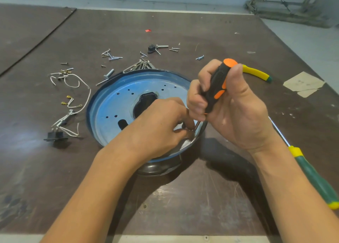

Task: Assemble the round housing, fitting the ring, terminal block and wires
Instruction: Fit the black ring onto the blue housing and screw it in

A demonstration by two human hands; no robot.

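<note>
"Brown board (183, 197) lies under your work, scratched and shiny in spots."

"Past its far edge you have a pale floor (302, 44) and a metal frame (286, 2) in the corner."

"Your round housing (113, 103) sits in the middle of the board, blue side up, close to you."

"Your right hand (229, 107) wraps its fingers and thumb tight round the orange and black screwdriver (216, 85). The tip is hidden behind your left hand (157, 129)."

"Those left fingers curl down at the housing's near right rim. I cannot tell if they hold anything."

"Your black terminal block (55, 137) and white wires (77, 94) lie left of the housing, with screws (111, 56) behind it."

"A yellow handle (256, 74) pokes out behind your right hand; the rest is hidden. A green screwdriver (315, 178) lies by your right arm."

"That pale tape scrap (302, 84) has faint marks, too small to read."
</note>
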